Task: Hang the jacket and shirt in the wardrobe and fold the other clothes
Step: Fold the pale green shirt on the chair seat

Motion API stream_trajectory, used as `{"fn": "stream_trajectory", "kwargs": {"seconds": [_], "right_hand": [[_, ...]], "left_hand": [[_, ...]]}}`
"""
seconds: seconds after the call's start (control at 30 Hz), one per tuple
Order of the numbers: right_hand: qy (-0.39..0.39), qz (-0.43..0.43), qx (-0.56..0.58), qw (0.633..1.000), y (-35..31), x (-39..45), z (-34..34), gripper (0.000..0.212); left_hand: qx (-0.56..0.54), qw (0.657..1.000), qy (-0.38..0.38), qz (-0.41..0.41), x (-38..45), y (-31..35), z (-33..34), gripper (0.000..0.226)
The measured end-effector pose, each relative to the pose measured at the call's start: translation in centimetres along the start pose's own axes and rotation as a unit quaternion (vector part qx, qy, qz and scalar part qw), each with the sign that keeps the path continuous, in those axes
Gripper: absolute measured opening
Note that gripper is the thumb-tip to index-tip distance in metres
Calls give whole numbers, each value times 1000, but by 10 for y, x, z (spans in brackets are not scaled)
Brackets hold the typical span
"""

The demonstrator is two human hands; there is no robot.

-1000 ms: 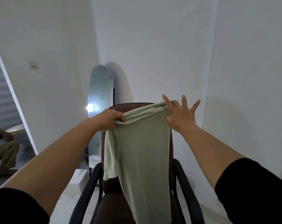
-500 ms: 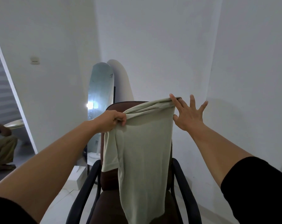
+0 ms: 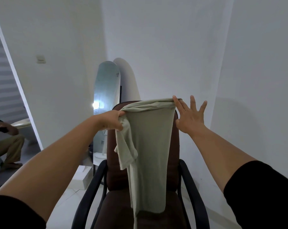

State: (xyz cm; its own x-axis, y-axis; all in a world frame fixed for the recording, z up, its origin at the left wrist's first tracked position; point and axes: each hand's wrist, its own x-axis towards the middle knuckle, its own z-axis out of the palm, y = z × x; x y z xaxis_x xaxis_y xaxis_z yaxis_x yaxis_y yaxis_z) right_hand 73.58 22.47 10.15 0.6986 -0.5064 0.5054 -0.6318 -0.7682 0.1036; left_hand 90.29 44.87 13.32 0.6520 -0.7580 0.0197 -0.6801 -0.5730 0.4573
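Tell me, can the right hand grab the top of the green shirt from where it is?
Probably yes. The right hand is open with its fingers spread, right beside the top corner of the green shirt, and nothing sits between them. The left hand already grips the other end.

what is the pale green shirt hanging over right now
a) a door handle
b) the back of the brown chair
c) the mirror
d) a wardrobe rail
b: the pale green shirt drapes down over the backrest of the brown chair, with the left hand gripping its bunched top edge and the right hand spread open at the other corner.
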Motion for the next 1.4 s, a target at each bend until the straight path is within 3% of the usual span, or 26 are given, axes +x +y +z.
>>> {"fn": "stream_trajectory", "kwargs": {"seconds": [0.13,0.3,0.43,0.63,0.77,0.87,1.0,1.2,1.4], "right_hand": [[4,4,-8,1000,0,2,0,85],[-3,5,-22,1000,-1,3,0,88],[-9,3,-22,1000,-3,1,-2,83],[41,18,-7,999,-10,6,-7,80],[73,-1,38,997,-8,9,-6,73],[138,-83,137,977,-3,7,5,59],[117,-156,199,960,-3,16,17,64],[130,-177,203,954,-18,42,29,62],[128,-159,176,963,-19,66,43,58]], "left_hand": [[-21,1000,10,14,2,-2,-2,76],[91,983,147,60,1,-2,6,50],[91,972,210,52,4,-3,6,30],[152,938,310,16,5,-2,15,42],[77,923,358,120,11,-8,22,26],[33,923,342,171,15,-18,20,25],[80,944,283,149,24,-29,15,33],[149,972,135,119,55,-47,4,31],[18,999,-12,50,74,-50,-5,34]]}}
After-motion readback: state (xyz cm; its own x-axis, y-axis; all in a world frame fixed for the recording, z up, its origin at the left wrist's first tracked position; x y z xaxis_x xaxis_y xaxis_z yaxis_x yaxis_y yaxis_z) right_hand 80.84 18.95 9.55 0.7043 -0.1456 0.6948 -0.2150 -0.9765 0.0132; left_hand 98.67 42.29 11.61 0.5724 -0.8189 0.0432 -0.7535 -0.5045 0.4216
